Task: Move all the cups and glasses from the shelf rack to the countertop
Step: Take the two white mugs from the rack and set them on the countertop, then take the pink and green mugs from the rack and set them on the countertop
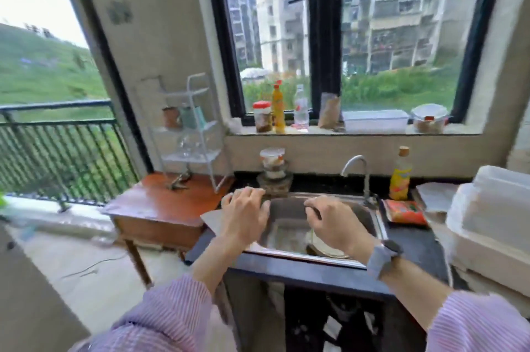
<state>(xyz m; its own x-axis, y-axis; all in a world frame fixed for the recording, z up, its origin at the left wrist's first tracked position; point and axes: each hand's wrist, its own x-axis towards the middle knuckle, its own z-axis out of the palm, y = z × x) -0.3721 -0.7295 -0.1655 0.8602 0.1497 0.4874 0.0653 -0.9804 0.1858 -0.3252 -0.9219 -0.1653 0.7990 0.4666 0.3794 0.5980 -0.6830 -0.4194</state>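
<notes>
Rack (191,128) stood on a small wooden table (160,202), left of the sink (289,225), against the wall by the window. Middle shelf held three cups: a brown one (171,117), a pale teal one (187,116), and a third teal one (200,116) at the right edge. Lower shelf held clear glasses (187,146), blurred, count not readable. Nothing from the rack was yet on the counter (413,248).

Handling, as a guess: cups looked ceramic, moderately heavy, stiff, best gripped round the body or by a handle if there was one; none could be made out. Glasses would be light, slick, breakable, and hard to see edge-on; take each round the lower wall, one at a time, and clear the rack's thin rails on the way out.

Left hand (245,214) hovered over the sink's left rim, palm down, fingers loosely spread, holding nothing. Right hand (332,222) hung over the basin, fingers curled downward, also empty; watch on that wrist. Hands were apart from each other and well short of the rack. Free counter lay mostly right of the sink, dark and partly crowded.
</notes>
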